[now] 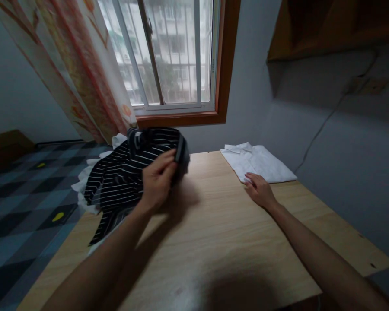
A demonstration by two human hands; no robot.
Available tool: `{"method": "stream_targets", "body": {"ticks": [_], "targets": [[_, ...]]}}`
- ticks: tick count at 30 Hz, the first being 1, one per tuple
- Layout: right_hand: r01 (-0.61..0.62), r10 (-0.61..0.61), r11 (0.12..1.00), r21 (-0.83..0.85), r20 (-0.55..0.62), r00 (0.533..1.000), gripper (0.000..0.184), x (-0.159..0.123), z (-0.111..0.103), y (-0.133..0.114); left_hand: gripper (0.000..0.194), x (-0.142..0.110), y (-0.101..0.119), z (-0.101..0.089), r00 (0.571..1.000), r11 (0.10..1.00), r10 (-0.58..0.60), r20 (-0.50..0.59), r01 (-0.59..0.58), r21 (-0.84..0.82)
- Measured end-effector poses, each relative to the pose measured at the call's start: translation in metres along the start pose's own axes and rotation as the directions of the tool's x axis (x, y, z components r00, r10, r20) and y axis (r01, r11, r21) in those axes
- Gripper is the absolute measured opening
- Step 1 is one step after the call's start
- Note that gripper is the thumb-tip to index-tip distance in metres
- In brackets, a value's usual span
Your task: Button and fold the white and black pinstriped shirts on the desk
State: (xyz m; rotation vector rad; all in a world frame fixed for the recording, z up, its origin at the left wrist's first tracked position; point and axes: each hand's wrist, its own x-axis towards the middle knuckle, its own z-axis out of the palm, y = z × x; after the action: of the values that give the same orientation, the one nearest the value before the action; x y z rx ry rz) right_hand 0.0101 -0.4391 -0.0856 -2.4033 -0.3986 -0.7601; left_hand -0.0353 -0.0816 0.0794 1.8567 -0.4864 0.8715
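Note:
A black shirt with thin white stripes (119, 172) lies bunched at the left of the wooden table. My left hand (158, 177) is closed on its collar area and lifts that part off the tabletop. White cloth (84, 185) sticks out beneath the striped shirt along its left side. On the right, a neatly folded white shirt (262, 162) rests flat with its collar at the far left corner. My right hand (259, 189) is at the near edge of the white shirt, fingers stretched out and touching it, gripping nothing.
The pale wooden table (194, 242) meets the wall at the back and right. Behind it is a barred window (178, 56) with a patterned curtain (84, 65) on the left. A wooden shelf (330, 30) and a hanging cable (320, 129) are at the right. A checkered bedspread (26, 203) lies left.

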Motion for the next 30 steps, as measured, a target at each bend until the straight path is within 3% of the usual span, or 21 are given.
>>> {"method": "stream_targets", "body": {"ticks": [1,2,3,4,5,6,7,9,11,14,16,17,19,21,24,26,27,30], "targets": [[-0.048,0.048,0.995,0.082,-0.001,0.999,0.042,-0.002,0.002,-0.008,0.029,-0.018,0.013,0.014,0.971,1.0,0.012,0.239,-0.015,0.014],[-0.108,0.108,0.98,0.17,0.007,0.994,0.044,-0.003,0.005,-0.016,0.031,-0.036,0.023,0.026,0.88,0.999,0.025,0.475,-0.036,0.016],[-0.172,0.172,0.95,0.26,0.023,0.985,0.046,-0.005,0.007,-0.023,0.032,-0.053,0.031,0.036,0.75,0.997,0.057,0.66,-0.08,0.005],[-0.231,0.23,0.909,0.346,0.044,0.972,0.048,-0.006,0.009,-0.03,0.032,-0.069,0.035,0.044,0.617,0.991,0.097,0.781,-0.13,-0.02],[-0.274,0.271,0.864,0.422,0.07,0.96,0.05,-0.008,0.011,-0.037,0.033,-0.082,0.037,0.05,0.516,0.981,0.147,0.844,-0.184,-0.058],[-0.3,0.291,0.823,0.482,0.096,0.952,0.051,-0.009,0.012,-0.042,0.034,-0.093,0.037,0.053,0.45,0.966,0.201,0.87,-0.24,-0.099],[-0.314,0.294,0.792,0.524,0.124,0.948,0.052,-0.01,0.013,-0.047,0.033,-0.101,0.035,0.054,0.425,0.947,0.251,0.87,-0.292,-0.131],[-0.315,0.252,0.769,0.556,0.189,0.949,0.056,-0.012,0.014,-0.057,0.03,-0.107,0.026,0.05,0.461,0.913,0.311,0.831,-0.388,-0.126],[-0.27,0.152,0.801,0.535,0.255,0.955,0.061,-0.014,0.016,-0.066,0.027,-0.103,0.012,0.04,0.576,0.894,0.289,0.764,-0.448,0.0],[-0.123,-0.01,0.891,0.436,0.291,0.957,0.068,-0.019,0.025,-0.079,0.029,-0.089,-0.02,0.021,0.782,0.846,0.114,0.613,-0.4,0.354],[-0.048,-0.073,0.93,0.365,0.311,0.947,0.053,-0.022,0.031,-0.085,0.046,-0.083,-0.045,0.01,0.847,0.769,-0.057,0.528,-0.3,0.564],[-0.025,-0.097,0.938,0.345,0.333,0.938,0.041,-0.023,0.033,-0.087,0.056,-0.083,-0.057,0.007,0.849,0.728,-0.142,0.51,-0.26,0.634],[0.009,-0.14,0.945,0.328,0.378,0.915,0.023,-0.023,0.034,-0.09,0.068,-0.087,-0.077,0.002,0.811,0.671,-0.278,0.515,-0.22,0.708],[0.019,-0.148,0.942,0.335,0.364,0.92,0.02,-0.021,0.028,-0.091,0.067,-0.094,-0.09,0.001,0.764,0.649,-0.36,0.536,-0.208,0.732],[-0.059,-0.011,0.924,0.379,0.181,0.983,0.019,-0.013,0.007,-0.088,0.062,-0.101,-0.097,0.001,0.734,0.636,-0.414,0.539,-0.191,0.748],[-0.149,0.183,0.886,0.44,-0.035,0.983,0.017,-0.005,-0.012,-0.079,0.053,-0.101,-0.098,0.0,0.734,0.63,-0.424,0.53,-0.181,0.755],[-0.183,0.29,0.859,0.478,-0.16,0.944,0.016,-0.001,-0.021,-0.072,0.046,-0.1,-0.097,0.0,0.741,0.628,-0.423,0.522,-0.176,0.758],[-0.208,0.546,0.762,0.613,-0.434,0.717,0.016,0.009,-0.045,-0.04,0.034,-0.095,-0.098,-0.003,0.793,0.644,-0.398,0.461,-0.117,0.756]]}}
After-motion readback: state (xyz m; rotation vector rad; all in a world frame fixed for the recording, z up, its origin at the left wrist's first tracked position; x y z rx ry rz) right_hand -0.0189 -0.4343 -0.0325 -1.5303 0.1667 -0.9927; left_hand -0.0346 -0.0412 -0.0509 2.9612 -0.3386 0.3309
